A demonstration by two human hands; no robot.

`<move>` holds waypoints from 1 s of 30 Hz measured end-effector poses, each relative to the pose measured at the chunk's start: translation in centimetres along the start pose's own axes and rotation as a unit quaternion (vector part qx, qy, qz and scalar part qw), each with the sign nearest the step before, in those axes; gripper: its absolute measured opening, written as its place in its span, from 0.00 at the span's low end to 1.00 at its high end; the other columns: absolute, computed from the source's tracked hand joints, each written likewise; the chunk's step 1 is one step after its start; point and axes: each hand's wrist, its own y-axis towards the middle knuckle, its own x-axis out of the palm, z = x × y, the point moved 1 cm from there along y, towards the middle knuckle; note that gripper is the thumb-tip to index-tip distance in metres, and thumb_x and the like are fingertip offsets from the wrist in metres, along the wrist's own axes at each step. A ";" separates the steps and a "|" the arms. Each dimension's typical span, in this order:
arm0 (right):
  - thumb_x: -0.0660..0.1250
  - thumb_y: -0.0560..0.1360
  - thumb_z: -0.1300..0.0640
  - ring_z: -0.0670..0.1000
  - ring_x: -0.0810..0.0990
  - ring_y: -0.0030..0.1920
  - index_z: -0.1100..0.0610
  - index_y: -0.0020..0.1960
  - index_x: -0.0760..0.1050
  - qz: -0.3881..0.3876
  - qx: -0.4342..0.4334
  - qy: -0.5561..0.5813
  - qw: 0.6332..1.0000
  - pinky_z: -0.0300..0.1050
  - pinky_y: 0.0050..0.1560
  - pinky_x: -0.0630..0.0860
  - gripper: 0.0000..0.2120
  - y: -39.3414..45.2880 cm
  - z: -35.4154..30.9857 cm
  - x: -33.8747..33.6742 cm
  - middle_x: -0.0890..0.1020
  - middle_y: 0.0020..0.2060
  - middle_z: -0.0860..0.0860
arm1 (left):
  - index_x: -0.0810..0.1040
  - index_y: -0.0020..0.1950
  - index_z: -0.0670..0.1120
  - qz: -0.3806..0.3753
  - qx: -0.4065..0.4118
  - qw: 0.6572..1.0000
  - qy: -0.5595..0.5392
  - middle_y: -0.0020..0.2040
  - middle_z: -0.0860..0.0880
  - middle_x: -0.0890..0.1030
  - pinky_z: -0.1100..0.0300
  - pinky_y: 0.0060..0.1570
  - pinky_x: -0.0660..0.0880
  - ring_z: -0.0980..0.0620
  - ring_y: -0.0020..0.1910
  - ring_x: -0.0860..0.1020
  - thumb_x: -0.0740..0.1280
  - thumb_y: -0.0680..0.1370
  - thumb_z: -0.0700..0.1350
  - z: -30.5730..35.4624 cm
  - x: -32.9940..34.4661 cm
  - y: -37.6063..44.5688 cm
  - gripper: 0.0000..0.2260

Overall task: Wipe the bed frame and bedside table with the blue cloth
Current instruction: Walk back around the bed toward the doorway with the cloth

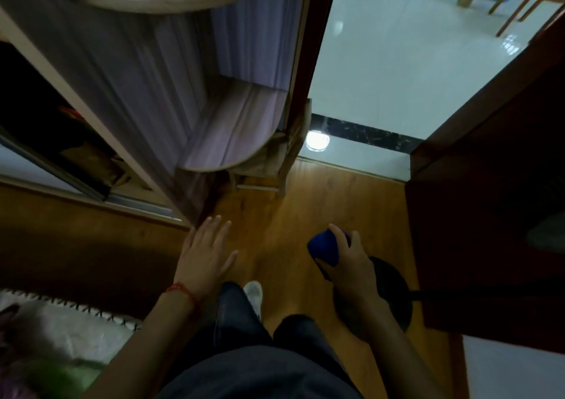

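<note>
My right hand is closed around a bunched blue cloth, held in the air above the wooden floor. My left hand is empty, fingers spread flat, hanging over the floor just in front of the corner of a tall cabinet. A red string circles that wrist. No bed frame or bedside table can be made out with certainty; a white fringed fabric edge lies at the lower left.
A purple-grey cabinet with rounded shelves stands ahead left beside an open wardrobe. A doorway opens onto a white tiled floor. A dark wooden door is on the right, a round black base under it. My legs and a white shoe are below.
</note>
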 end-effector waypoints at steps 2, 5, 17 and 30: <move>0.73 0.68 0.52 0.61 0.76 0.50 0.55 0.69 0.62 0.004 -0.014 -0.007 1.000 0.50 0.38 0.76 0.34 3.2 -0.7 -0.8 0.70 0.58 0.60 | 0.76 0.61 0.38 -0.002 -0.006 1.000 -0.002 0.60 0.37 0.77 0.38 0.53 0.71 0.37 0.58 0.76 0.55 0.73 0.55 -0.7 -0.8 2.4 0.27; 0.75 0.66 0.53 0.61 0.77 0.47 0.57 0.67 0.65 0.004 -0.036 -0.005 0.999 0.47 0.36 0.73 0.34 7.3 -1.9 -1.7 0.72 0.55 0.61 | 0.75 0.62 0.38 -0.003 -0.029 0.999 -0.016 0.61 0.36 0.77 0.38 0.53 0.71 0.37 0.59 0.76 0.51 0.78 0.58 -1.8 -1.3 5.0 0.28; 0.64 0.73 0.45 0.57 0.70 0.60 0.50 0.72 0.52 -0.150 -0.201 -0.056 0.966 0.48 0.49 0.73 0.33 24.8 -7.0 -1.7 0.63 0.66 0.56 | 0.72 0.63 0.40 0.047 -0.252 0.965 -0.050 0.58 0.36 0.78 0.37 0.53 0.71 0.36 0.58 0.76 0.55 0.72 0.55 -4.1 -3.3 10.0 0.27; 0.66 0.72 0.46 0.59 0.74 0.56 0.50 0.70 0.55 -0.261 -0.420 -0.161 0.854 0.52 0.47 0.76 0.32 34.2 -13.2 1.0 0.63 0.63 0.56 | 0.73 0.65 0.39 0.086 -0.501 0.853 -0.118 0.64 0.37 0.75 0.38 0.59 0.66 0.36 0.63 0.72 0.46 0.80 0.62 0.1 -1.5 8.0 0.32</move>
